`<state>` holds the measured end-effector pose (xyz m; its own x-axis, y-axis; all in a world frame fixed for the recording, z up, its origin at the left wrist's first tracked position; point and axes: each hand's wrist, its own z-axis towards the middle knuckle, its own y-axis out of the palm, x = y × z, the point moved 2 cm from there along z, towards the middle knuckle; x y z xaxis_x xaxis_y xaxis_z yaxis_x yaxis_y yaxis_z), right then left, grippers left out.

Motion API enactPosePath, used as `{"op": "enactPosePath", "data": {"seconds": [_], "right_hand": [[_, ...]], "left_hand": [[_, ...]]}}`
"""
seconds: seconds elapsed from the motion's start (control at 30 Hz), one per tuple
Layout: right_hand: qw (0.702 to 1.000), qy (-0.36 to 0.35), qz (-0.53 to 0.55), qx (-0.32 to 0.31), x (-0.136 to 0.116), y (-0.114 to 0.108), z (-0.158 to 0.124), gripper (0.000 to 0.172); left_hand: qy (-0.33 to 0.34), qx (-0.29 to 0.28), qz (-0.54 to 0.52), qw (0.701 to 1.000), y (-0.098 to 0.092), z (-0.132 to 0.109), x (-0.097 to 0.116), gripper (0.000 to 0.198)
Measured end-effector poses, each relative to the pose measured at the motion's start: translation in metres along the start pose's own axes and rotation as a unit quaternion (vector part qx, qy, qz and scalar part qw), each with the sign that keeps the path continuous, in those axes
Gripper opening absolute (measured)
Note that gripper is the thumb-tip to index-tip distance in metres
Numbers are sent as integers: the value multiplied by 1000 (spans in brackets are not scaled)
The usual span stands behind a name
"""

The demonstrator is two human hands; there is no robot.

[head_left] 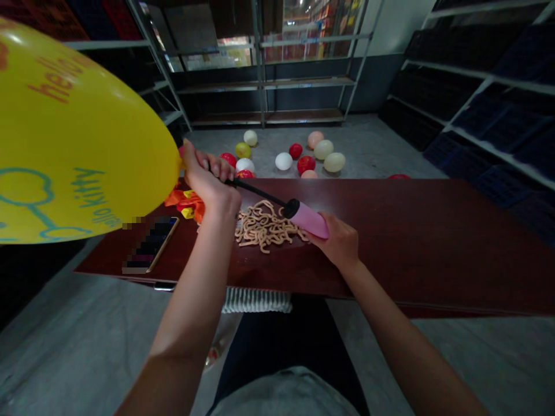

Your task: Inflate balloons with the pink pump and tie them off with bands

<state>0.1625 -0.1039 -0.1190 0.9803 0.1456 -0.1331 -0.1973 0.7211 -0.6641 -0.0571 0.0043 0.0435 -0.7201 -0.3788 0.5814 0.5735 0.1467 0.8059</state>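
A large inflated yellow balloon [95,133] with printed writing fills the upper left. My left hand [208,176] is closed at its neck, with the black rod of a hand pump running out from under the fingers. The pump's pink barrel [310,219] sits in my right hand [340,240], its fingers wrapped around the far end. The rod is drawn well out of the barrel. The balloon's mouth is hidden in my left hand. Beneath the pump lies a heap of long, thin beige uninflated balloons [264,228]. Flat orange and yellow balloons [188,203] lie behind my left wrist.
A phone [151,245] lies at the left of the dark red table [411,242]. Several inflated balloons [284,161] rest on the floor beyond it. Metal shelves [264,86] stand at the back, and racks with dark crates [498,115] line the right.
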Motion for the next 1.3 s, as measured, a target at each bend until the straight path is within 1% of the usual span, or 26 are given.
{"op": "enactPosePath", "data": {"seconds": [0.07,0.13,0.23,0.33,0.4,0.47,0.53,0.63,0.77,0.9,1.03,1.1,1.2,1.3], "right_hand": [[1000,21,8,12,3,0,-1,46],[999,44,19,15,6,1,-1,46],[997,77,26,17,8,1,0,49],[995,96,28,18,8,0,0,50],[994,101,27,18,8,-1,1,49],[995,100,25,17,8,-1,1,48],[995,93,26,13,7,-2,1,47],[997,75,31,9,4,-1,3,47],[998,51,29,-3,0,-1,3,48],[1000,18,10,-3,-3,-4,2,48],[1000,-26,2,0,-6,-6,1,46],[999,-42,1,-8,-8,-5,1,46],[997,-62,-7,-34,-10,-4,1,48],[995,-89,-13,-51,-13,-3,2,51]], "left_hand": [[1,-22,-3,1000,15,-6,-12,49],[-9,-50,2,999,27,-14,-28,48],[-34,-88,20,995,38,-29,-58,49],[-93,-121,48,987,41,-47,-88,51],[-135,-127,66,980,38,-58,-102,50],[-159,-123,76,977,33,-62,-110,49],[-171,-119,73,975,29,-61,-111,48],[-179,-114,59,975,23,-55,-105,48],[-178,-102,57,977,15,-44,-86,51],[-160,-94,49,981,8,-29,-58,53],[-136,-91,25,986,-3,-11,-25,51],[-129,-79,12,988,-12,-2,-9,51],[-118,-51,0,992,-32,9,14,50],[-109,-29,-7,994,-55,16,28,50]]}}
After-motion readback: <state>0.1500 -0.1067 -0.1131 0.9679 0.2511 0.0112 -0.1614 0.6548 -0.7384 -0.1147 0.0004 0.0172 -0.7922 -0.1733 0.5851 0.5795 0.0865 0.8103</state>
